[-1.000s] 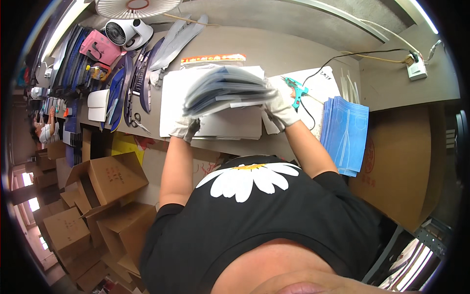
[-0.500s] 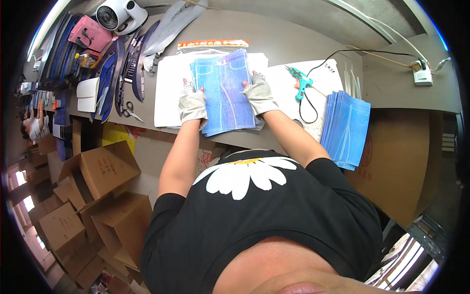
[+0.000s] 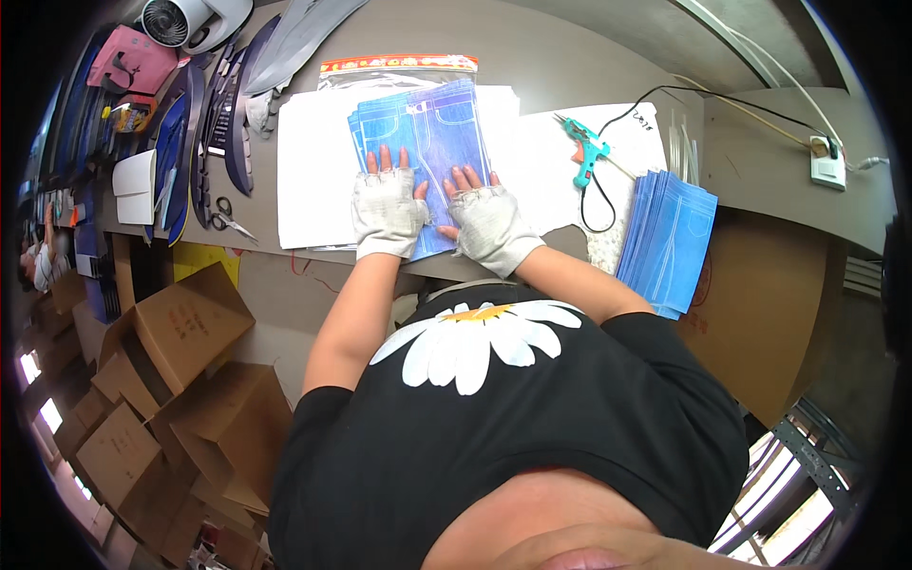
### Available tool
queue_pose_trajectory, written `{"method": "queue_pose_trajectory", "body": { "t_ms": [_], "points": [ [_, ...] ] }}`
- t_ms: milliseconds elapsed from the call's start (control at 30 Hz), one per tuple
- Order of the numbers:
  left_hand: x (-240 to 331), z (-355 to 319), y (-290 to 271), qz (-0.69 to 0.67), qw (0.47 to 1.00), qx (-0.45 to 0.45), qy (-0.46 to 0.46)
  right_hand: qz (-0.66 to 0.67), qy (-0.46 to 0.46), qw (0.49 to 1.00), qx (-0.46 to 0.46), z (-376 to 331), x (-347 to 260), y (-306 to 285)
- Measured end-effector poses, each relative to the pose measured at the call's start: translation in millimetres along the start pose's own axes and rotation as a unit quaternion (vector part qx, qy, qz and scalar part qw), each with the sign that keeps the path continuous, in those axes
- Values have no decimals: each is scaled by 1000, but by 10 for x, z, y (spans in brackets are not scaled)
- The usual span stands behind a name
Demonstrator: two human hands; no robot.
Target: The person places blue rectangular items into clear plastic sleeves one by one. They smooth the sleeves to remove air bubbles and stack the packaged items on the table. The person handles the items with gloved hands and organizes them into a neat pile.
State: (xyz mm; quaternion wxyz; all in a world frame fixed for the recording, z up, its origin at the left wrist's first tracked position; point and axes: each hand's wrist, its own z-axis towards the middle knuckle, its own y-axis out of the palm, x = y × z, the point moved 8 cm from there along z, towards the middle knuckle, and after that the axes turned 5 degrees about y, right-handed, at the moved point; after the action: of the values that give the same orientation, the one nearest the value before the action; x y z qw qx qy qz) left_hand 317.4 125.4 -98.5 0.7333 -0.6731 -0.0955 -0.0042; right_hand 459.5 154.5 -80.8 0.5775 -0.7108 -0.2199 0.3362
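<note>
A stack of blue denim-print sheets [image 3: 418,119], shaped like jeans, lies on a pile of white paper [image 3: 313,180] at the table's front. Its layers are slightly fanned at the far left corner. My left hand [image 3: 389,209], in a light fingerless glove, rests flat on the stack's near left part. Beside it my right hand [image 3: 492,223], gloved alike, presses flat on the near right part. Fingers of both hands are stretched out, pointing away from me. The hands cover much of the stack's lower half.
Right of the paper lies a teal glue gun [image 3: 584,150] with a black cord, plugged into a white power socket [image 3: 827,169]. Another denim-print stack [image 3: 670,242] overhangs the front edge. Scissors [image 3: 228,220] lie at left; open cardboard boxes [image 3: 190,328] stand below. A person is far left.
Both hands have shifted from the stack's sides onto its top and lie flat there. The stack is turned slightly, its far end leaning left. The whole view has moved a little.
</note>
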Motion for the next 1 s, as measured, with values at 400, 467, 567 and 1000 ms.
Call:
{"method": "queue_pose_trajectory", "body": {
  "t_ms": [400,467,567,1000],
  "points": [
    [-67,84,30,7,999,-23,-31,-64,68,992,88,1628,559,-328],
    [-72,49,38,11,999,-31,-36,-64,78,993,60,1515,512,-284],
    [-144,48,26,14,998,-39,-52,-40,74,996,-9,917,251,-323],
    [-1086,1155,-8,43,994,62,-73,-77,72,994,-15,536,200,-92]
  ]
}}
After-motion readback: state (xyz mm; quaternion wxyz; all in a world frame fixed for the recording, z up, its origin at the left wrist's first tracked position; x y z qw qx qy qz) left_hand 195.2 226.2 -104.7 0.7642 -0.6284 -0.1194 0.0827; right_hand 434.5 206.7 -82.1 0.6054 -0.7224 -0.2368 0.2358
